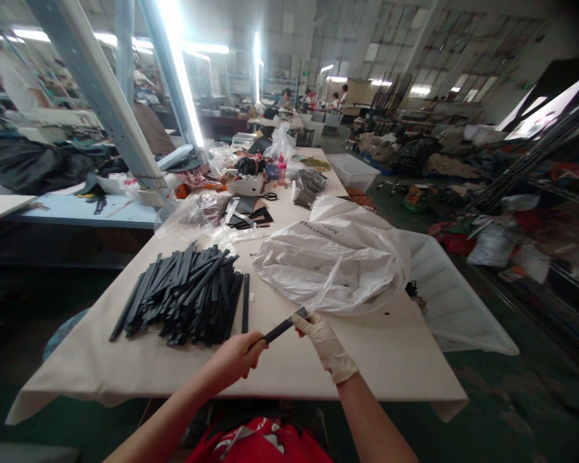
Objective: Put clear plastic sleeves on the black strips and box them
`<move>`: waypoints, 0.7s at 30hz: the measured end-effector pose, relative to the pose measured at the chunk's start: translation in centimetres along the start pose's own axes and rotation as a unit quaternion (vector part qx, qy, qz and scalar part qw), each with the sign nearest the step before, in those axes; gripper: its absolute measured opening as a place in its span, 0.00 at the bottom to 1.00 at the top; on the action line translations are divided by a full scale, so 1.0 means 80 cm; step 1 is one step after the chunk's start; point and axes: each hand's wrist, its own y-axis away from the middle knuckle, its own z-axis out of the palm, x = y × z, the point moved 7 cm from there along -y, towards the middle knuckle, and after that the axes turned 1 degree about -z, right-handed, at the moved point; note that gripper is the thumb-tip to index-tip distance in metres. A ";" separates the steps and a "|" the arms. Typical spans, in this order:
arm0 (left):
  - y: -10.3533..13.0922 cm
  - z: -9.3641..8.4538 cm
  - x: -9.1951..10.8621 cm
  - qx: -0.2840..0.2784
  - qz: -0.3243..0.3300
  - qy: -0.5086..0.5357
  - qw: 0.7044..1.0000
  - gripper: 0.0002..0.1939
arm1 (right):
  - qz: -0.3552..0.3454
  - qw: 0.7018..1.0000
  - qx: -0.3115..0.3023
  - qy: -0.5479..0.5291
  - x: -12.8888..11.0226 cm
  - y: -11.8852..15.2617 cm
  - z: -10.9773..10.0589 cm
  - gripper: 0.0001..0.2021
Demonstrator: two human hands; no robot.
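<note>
While the long white desk [280,366] carries everything, its biggest load is a crumpled white plastic bag [335,257], contents hidden, with a clear bin [352,170] farther back. Left of the bag lies a heap of black strips [183,296]. Above the desk's near edge, the bare left hand [234,357] and gloved right hand [325,344] each pinch one end of a single black strip [282,328], both grips clenched on it.
</note>
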 end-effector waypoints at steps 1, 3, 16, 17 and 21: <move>-0.003 0.001 0.002 -0.010 0.000 0.008 1.000 0.15 | 0.011 1.000 -0.025 0.008 0.004 0.003 0.009 0.14; -0.010 0.005 0.003 -0.029 0.000 0.030 0.999 0.15 | 0.039 0.997 -0.070 0.014 0.013 0.011 0.029 0.15; -0.035 0.011 -0.020 0.019 0.025 0.099 0.995 0.19 | 0.069 0.992 -0.098 -0.032 0.038 0.019 0.054 0.24; -0.036 0.015 -0.022 0.004 0.022 0.080 0.997 0.18 | 0.069 0.992 -0.066 -0.080 0.035 0.016 0.047 0.25; -0.050 0.024 -0.018 0.050 0.052 0.026 0.997 0.17 | 0.051 0.965 -0.005 -0.259 0.030 0.011 0.048 0.24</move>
